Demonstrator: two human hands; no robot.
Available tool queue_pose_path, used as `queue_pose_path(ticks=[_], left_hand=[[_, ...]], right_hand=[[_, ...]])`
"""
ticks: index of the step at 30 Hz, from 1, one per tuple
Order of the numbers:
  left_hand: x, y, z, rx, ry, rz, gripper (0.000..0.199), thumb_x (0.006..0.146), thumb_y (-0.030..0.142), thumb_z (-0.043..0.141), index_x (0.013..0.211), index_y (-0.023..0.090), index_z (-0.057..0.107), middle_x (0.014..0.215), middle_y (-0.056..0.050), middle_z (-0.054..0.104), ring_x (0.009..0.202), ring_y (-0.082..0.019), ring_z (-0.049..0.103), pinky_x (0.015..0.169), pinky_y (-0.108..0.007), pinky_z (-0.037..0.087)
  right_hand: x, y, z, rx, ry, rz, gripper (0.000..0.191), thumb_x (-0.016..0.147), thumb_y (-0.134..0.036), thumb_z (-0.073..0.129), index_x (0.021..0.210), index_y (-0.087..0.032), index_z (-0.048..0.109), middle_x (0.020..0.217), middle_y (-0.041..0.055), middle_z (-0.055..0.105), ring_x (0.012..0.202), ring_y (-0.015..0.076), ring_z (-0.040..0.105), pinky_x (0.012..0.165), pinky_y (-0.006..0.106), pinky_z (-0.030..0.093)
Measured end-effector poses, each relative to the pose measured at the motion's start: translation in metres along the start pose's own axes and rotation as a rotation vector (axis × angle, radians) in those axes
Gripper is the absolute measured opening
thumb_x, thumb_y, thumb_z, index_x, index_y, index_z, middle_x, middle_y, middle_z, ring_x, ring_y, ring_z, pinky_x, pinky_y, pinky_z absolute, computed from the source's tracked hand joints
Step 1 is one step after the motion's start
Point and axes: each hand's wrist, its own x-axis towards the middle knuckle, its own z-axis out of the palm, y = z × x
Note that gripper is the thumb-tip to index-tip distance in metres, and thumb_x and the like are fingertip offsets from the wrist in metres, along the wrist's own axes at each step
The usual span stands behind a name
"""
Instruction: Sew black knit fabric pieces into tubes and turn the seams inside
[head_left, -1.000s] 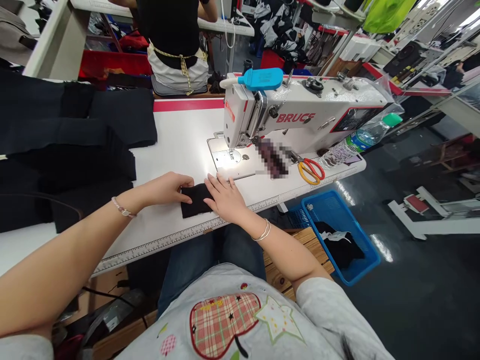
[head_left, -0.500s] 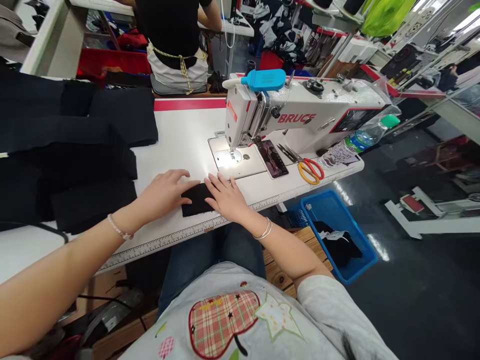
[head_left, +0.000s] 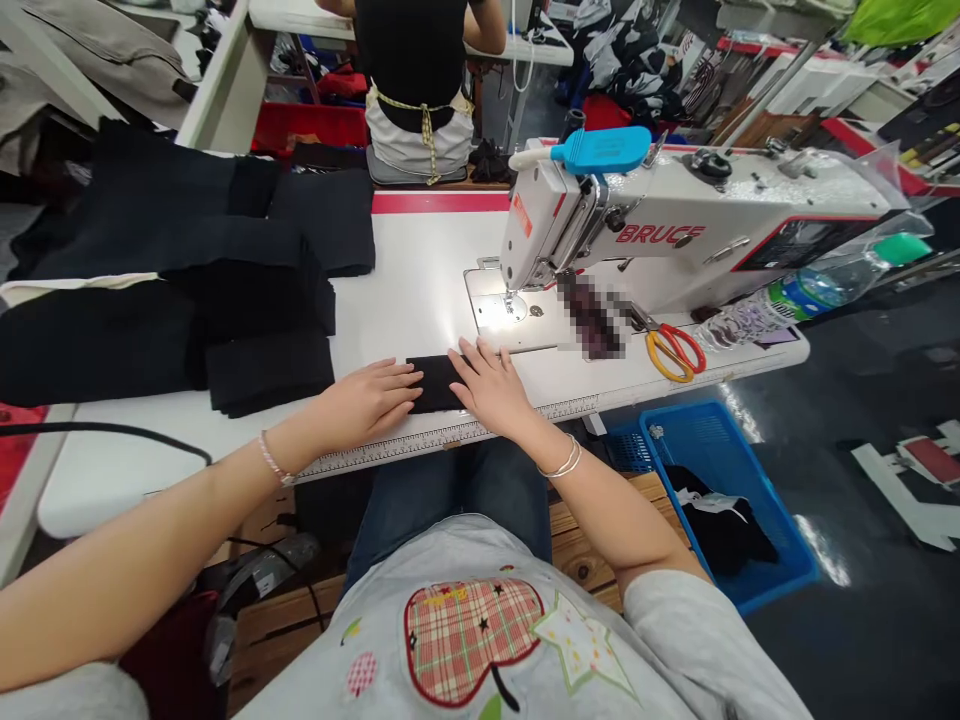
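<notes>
A small black fabric piece (head_left: 436,386) lies flat on the white sewing table (head_left: 405,310), close to its front edge. My left hand (head_left: 373,402) rests on the left end of the fabric, fingers stretched out and pointing right. On the right end lies my right hand (head_left: 491,388), flat with its fingers apart, hiding that part of the cloth. Just beyond my right fingers is the metal needle plate (head_left: 491,312) of the sewing machine (head_left: 585,225), whose needle area stands over bare plate.
Stacks of black fabric (head_left: 262,310) cover the table's left side. Scissors (head_left: 675,352) and a plastic bottle (head_left: 817,285) lie to the right. A blue basket (head_left: 784,590) with dark cloth stands below on the floor. Across the table sits another person (head_left: 411,70), back turned.
My left hand has turned from a spread thumb-and-finger pose to lying flatter on the fabric's left end. My right hand stays on its right end. The view has shifted left.
</notes>
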Motion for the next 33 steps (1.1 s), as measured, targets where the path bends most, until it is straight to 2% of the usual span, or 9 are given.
queue_pose_path(ticks=[2, 4, 6, 9, 13, 16, 20, 25, 33], left_hand=[[0.020, 0.013, -0.002, 0.091, 0.013, -0.085, 0.042, 0.099, 0.032, 0.035, 0.087, 0.013, 0.071, 0.099, -0.014, 0.072, 0.096, -0.026, 0.065, 0.096, -0.046, 0.046], [0.039, 0.024, 0.000, 0.190, 0.006, -0.190, 0.041, 0.098, 0.035, 0.038, 0.084, 0.012, 0.068, 0.080, -0.013, 0.068, 0.082, -0.028, 0.064, 0.083, -0.048, 0.047], [0.051, 0.029, 0.007, 0.187, 0.035, -0.264, 0.035, 0.096, 0.039, 0.044, 0.098, 0.010, 0.065, 0.085, -0.014, 0.067, 0.083, -0.029, 0.061, 0.080, -0.048, 0.045], [0.053, 0.025, 0.019, 0.030, 0.098, -0.299, 0.035, 0.095, 0.038, 0.048, 0.117, 0.014, 0.060, 0.105, -0.014, 0.065, 0.094, -0.029, 0.058, 0.081, -0.046, 0.044], [0.044, 0.017, 0.028, -0.084, 0.189, -0.200, 0.033, 0.098, 0.029, 0.041, 0.125, 0.021, 0.059, 0.128, -0.013, 0.059, 0.111, -0.028, 0.053, 0.089, -0.048, 0.040], [0.041, 0.014, 0.032, -0.102, 0.201, -0.084, 0.035, 0.098, 0.018, 0.037, 0.121, 0.021, 0.063, 0.127, -0.010, 0.063, 0.115, -0.026, 0.052, 0.092, -0.046, 0.041], [0.042, 0.016, 0.033, -0.063, 0.183, 0.023, 0.038, 0.095, 0.011, 0.039, 0.123, 0.018, 0.063, 0.127, -0.011, 0.065, 0.121, -0.026, 0.052, 0.098, -0.046, 0.045], [0.040, 0.022, 0.030, 0.013, 0.144, 0.071, 0.037, 0.097, 0.016, 0.040, 0.129, 0.017, 0.059, 0.132, -0.012, 0.062, 0.124, -0.027, 0.051, 0.100, -0.049, 0.047], [0.040, 0.019, 0.036, -0.065, 0.228, 0.078, 0.037, 0.093, 0.008, 0.036, 0.115, 0.014, 0.065, 0.114, -0.014, 0.066, 0.123, -0.026, 0.053, 0.101, -0.048, 0.050]], right_hand=[[0.001, -0.001, 0.000, 0.003, 0.000, 0.000, 0.050, 0.101, -0.039, 0.038, 0.147, -0.019, 0.040, 0.156, 0.0097, 0.035, 0.144, 0.0350, 0.029, 0.114, 0.061, 0.026], [0.001, -0.002, 0.001, 0.013, -0.004, 0.005, 0.050, 0.100, -0.038, 0.038, 0.147, -0.019, 0.040, 0.156, 0.0098, 0.035, 0.144, 0.0358, 0.028, 0.114, 0.062, 0.026], [0.002, 0.000, 0.001, 0.044, -0.003, 0.007, 0.050, 0.100, -0.036, 0.038, 0.147, -0.018, 0.040, 0.156, 0.0099, 0.034, 0.145, 0.0358, 0.027, 0.114, 0.063, 0.025], [-0.002, 0.011, -0.001, 0.167, 0.016, 0.009, 0.052, 0.099, -0.034, 0.038, 0.148, -0.015, 0.037, 0.156, 0.0115, 0.035, 0.145, 0.0319, 0.029, 0.116, 0.058, 0.027], [-0.023, 0.035, -0.004, 0.333, 0.194, 0.212, 0.050, 0.098, -0.028, 0.037, 0.146, -0.013, 0.042, 0.149, 0.0131, 0.046, 0.140, 0.0277, 0.040, 0.116, 0.051, 0.035], [-0.043, 0.042, -0.005, 0.345, 0.310, 0.245, 0.044, 0.096, -0.028, 0.042, 0.135, -0.013, 0.056, 0.139, 0.0116, 0.057, 0.135, 0.0288, 0.047, 0.113, 0.050, 0.040], [-0.060, 0.035, -0.004, 0.322, 0.369, 0.117, 0.036, 0.096, -0.026, 0.044, 0.125, -0.019, 0.064, 0.131, 0.0082, 0.064, 0.129, 0.0270, 0.052, 0.109, 0.049, 0.044], [-0.063, 0.024, 0.002, 0.288, 0.347, -0.040, 0.031, 0.095, -0.023, 0.047, 0.119, -0.021, 0.067, 0.129, 0.0066, 0.065, 0.128, 0.0262, 0.052, 0.104, 0.049, 0.046], [-0.061, 0.016, 0.005, 0.243, 0.277, -0.028, 0.034, 0.095, -0.025, 0.046, 0.123, -0.019, 0.064, 0.134, 0.0092, 0.061, 0.130, 0.0248, 0.048, 0.107, 0.048, 0.043]])
